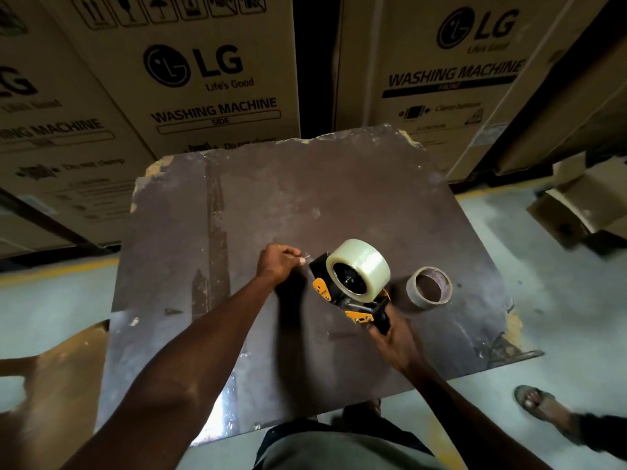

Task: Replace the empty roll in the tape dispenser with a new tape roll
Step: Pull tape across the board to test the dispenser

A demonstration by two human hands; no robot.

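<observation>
Nearest: right hand [390, 337] closed around the black handle of the tape dispenser [353, 300], fingers curled tight on the grip, dispenser resting on the worn brown table [237, 205]. Up and away from those fingers, the new tape roll [359, 269] is already seated on the hub, its axis roughly level, open core facing the camera. Further left, just beside the dispenser's front end, left hand [276, 262] is pinched narrow; it appears to hold the free tape end, but clear film is hard to confirm. Judgement: threading is the step in hand, and the pull runs leftward from the roll. Empty roll [429, 288] lies flat beyond the right fingers, clear of the dispenser.
</observation>
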